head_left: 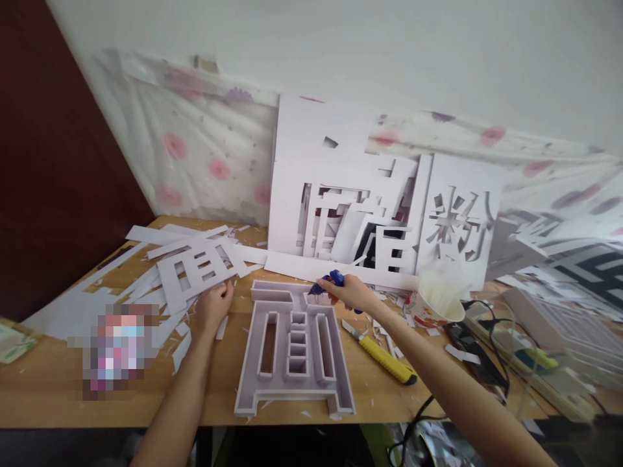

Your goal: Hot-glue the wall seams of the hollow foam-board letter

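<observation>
My right hand (354, 292) grips a small blue glue gun (333, 280), with its nozzle over the top edge of a white raised-wall letter form (248, 363). The form lies on the table in front of me, its open channels and narrow inner walls facing up. To its left, my left hand (214, 308) rests closed on the table beside a cut-out white sheet (170, 279). Whatever its curled fingers may hold is hidden. A yellow utility knife (387, 360) lies just right of the form, below my right forearm.
White boards with cut-out characters (457, 175) lean against the wall. A paper cup (433, 308) of translucent sticks stands at right, near a power strip (549, 383) and black cables. White scraps (121, 279) cover the table's left side. A blurred-out patch (119, 350) sits at left.
</observation>
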### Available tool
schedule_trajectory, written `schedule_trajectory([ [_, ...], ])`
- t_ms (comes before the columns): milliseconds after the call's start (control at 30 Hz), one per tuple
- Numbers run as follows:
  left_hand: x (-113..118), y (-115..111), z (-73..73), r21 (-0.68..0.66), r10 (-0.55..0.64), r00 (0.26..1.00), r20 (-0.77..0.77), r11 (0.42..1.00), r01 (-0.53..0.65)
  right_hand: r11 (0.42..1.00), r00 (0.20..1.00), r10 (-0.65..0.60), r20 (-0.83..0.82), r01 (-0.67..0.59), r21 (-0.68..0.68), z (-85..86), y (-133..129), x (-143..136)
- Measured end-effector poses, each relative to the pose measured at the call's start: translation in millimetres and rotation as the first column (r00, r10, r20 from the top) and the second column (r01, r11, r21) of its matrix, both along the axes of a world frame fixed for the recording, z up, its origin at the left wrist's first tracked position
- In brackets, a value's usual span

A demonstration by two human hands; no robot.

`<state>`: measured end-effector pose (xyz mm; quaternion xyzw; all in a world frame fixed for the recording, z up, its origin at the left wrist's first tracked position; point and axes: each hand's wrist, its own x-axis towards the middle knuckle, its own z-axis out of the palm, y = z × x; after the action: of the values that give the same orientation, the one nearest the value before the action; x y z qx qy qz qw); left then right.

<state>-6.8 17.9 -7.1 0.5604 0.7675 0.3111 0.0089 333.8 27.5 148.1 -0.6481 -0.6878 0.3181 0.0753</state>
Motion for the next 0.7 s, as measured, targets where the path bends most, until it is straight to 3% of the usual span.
schedule_trajectory([
  [267, 2.1, -3.4, 8.2, -0.031, 0.003, 1.0, -0.003, 1.0, -0.003, 0.999, 0.997, -0.029, -0.073, 0.031, 0.027, -14.8, 5.3, -3.3],
  [700, -0.2, -2.5, 5.2, -0.03, 0.009, 1.0, -0.005, 0.999, -0.009, 0.999, 0.995, -0.034, -0.097, 0.034, 0.008, -8.0, 5.2, 3.8],
])
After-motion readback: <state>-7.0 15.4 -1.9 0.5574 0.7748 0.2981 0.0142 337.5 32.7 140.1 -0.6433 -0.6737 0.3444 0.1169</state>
